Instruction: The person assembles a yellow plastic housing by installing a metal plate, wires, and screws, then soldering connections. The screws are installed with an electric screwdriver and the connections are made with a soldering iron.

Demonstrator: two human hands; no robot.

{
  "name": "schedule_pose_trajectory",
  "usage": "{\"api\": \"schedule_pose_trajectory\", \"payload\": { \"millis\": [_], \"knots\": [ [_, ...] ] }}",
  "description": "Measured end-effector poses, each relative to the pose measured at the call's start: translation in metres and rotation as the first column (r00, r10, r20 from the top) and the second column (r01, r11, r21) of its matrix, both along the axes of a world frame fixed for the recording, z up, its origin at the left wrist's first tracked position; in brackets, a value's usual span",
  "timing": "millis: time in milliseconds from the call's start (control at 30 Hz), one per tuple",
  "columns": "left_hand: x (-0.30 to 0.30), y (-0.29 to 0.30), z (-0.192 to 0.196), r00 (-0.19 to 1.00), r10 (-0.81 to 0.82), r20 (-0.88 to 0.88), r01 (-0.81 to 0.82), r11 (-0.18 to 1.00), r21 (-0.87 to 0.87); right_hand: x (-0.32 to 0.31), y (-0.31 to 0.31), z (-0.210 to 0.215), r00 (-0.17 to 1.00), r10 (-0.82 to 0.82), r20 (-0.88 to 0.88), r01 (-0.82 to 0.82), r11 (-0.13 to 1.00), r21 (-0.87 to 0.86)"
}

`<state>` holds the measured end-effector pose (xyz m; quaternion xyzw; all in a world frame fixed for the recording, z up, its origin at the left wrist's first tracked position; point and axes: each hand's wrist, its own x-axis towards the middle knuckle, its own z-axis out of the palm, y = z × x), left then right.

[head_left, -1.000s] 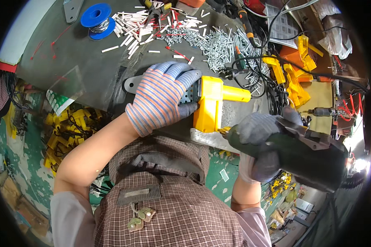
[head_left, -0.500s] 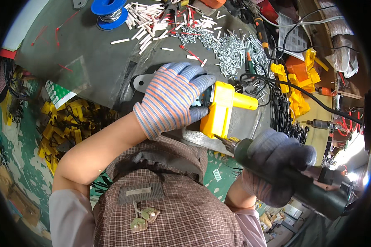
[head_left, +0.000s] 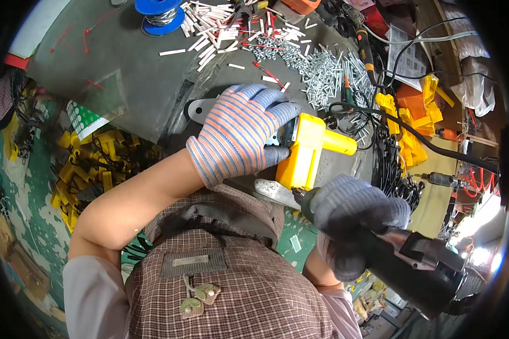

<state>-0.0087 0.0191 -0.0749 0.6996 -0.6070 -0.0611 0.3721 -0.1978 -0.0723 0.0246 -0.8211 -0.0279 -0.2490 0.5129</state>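
My left hand [head_left: 240, 133], in a striped knit glove, is closed round the dark, perforated body of a device with a yellow plastic housing [head_left: 300, 158]. A yellow tube sticks out on the housing's right side. From under my left wrist pokes the rounded end of a grey metal strip [head_left: 199, 110] with a hole in it. My gloved right hand [head_left: 350, 206] grips a dark power screwdriver [head_left: 421, 265], tilted with its tip at the housing's near end. The bit's contact point is hidden.
White sticks [head_left: 209, 34], small metal nuts [head_left: 266, 50] and screws [head_left: 328, 76] lie heaped at the back. A blue spool of wire [head_left: 163, 24] stands at the back left. Yellow parts fill the lower left [head_left: 99, 166] and right [head_left: 410, 141]. A black cable [head_left: 424, 133] crosses the right side.
My right hand and the power screwdriver have moved left and in toward the housing, so less of the bit shows. My left hand keeps its hold; the view has shifted slightly.
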Motion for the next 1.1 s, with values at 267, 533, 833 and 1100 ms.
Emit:
{"api": "schedule_pose_trajectory", "payload": {
  "millis": [267, 533, 833, 1100],
  "knots": [
    [0.001, 0.000, 0.002, 0.997, -0.050, 0.065, 0.052, 0.998, -0.026, -0.007, 0.024, -0.046, 0.637, -0.643, 0.425, 0.560, 0.765, 0.319],
    [-0.011, 0.036, 0.007, 0.987, -0.153, 0.047, 0.150, 0.987, 0.049, -0.018, -0.011, 0.076, 0.878, -0.368, 0.306, -0.059, 0.552, 0.832],
    [-0.009, 0.029, 0.010, 0.979, -0.182, 0.090, 0.171, 0.978, 0.118, -0.102, -0.070, -0.028, 0.630, -0.765, 0.131, -0.050, 0.128, 0.991],
    [-0.009, 0.027, 0.020, 0.977, -0.196, 0.087, 0.181, 0.971, 0.158, -0.080, -0.076, -0.055, 0.518, -0.851, 0.090, -0.073, 0.061, 0.995]
  ]
}}
